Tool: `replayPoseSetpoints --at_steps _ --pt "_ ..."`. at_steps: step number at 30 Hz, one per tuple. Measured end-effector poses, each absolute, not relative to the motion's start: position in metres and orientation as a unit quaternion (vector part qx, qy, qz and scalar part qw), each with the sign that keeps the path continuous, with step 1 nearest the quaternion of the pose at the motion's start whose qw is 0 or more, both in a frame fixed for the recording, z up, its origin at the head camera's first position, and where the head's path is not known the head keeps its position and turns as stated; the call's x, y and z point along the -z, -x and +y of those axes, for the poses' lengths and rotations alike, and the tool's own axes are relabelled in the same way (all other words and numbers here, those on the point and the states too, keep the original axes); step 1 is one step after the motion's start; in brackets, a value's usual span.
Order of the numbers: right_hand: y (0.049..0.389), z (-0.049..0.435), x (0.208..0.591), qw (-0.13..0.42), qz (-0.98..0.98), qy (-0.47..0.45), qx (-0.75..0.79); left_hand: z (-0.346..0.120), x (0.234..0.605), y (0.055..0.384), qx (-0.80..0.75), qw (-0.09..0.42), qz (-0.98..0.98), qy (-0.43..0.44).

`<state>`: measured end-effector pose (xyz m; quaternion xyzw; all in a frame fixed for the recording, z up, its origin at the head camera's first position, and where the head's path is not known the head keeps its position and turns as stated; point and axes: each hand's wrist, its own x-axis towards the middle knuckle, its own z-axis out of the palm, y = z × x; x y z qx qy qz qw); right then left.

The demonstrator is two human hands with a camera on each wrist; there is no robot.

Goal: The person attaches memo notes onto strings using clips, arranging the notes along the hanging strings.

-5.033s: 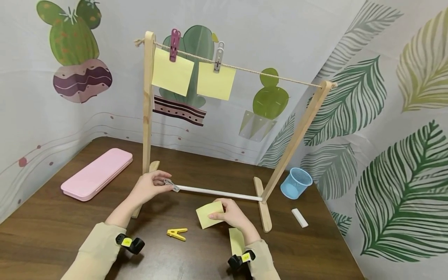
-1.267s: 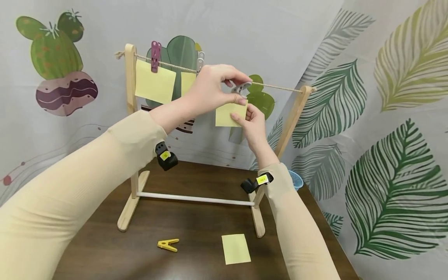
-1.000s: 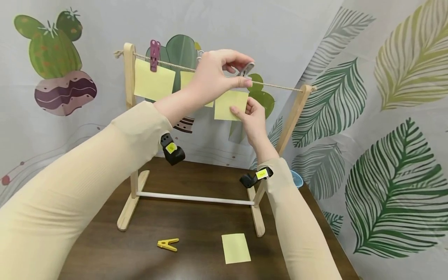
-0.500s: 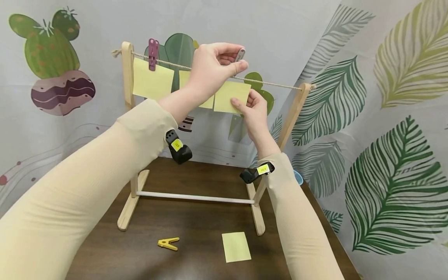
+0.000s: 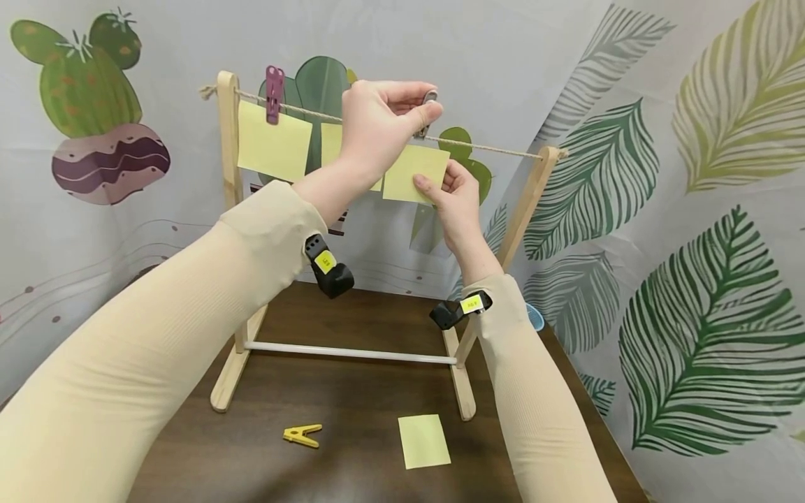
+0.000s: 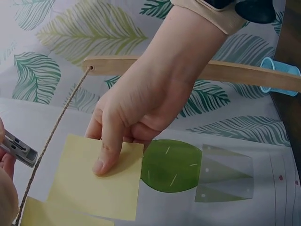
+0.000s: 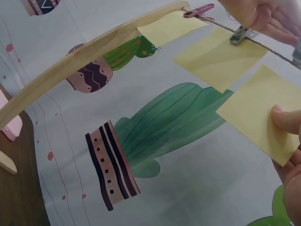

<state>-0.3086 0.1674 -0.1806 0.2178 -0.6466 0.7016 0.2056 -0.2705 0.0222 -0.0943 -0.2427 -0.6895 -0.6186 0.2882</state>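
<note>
My left hand [image 5: 383, 126] pinches a grey clothespin [image 5: 430, 99] just above the rope [image 5: 497, 148]. In the left wrist view this clothespin [image 6: 19, 148] has its tip close beside the rope. My right hand [image 5: 462, 202] holds a yellow sticky note [image 5: 405, 178] by its right side, thumb on the front, with the top edge just below the rope. To its left hang two more notes: one [image 5: 273, 147] under a purple clothespin [image 5: 273, 94], and another [image 7: 221, 59] under a grey clothespin [image 7: 240, 35], partly hidden behind my left hand in the head view.
The rope runs between two wooden posts [image 5: 531, 209] joined low by a white rod [image 5: 352, 352]. On the brown table [image 5: 358, 398] lie a yellow clothespin [image 5: 303, 435] and a yellow note [image 5: 424, 441]. A blue mesh cup [image 5: 535, 318] shows behind my right sleeve.
Both hands have come up from the table to the rope, carrying the grey clothespin and the note. Over the last second the note rose toward the rope and the clothespin moved up and left.
</note>
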Motion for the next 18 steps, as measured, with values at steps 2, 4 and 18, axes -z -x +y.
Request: replayPoseSetpoints --at_steps 2,4,18 --pt "0.3085 0.1670 0.1809 0.205 -0.647 -0.218 -0.701 0.0221 0.0945 0.2707 0.615 0.294 -0.690 0.243" --pt "0.3086 0.1666 0.1810 0.206 -0.648 -0.217 -0.700 0.0224 0.0952 0.2710 0.610 0.301 -0.692 0.244" --pt "0.3084 0.1668 0.1776 0.212 -0.645 -0.215 -0.702 0.0266 0.0973 0.2690 0.587 0.311 -0.717 0.213"
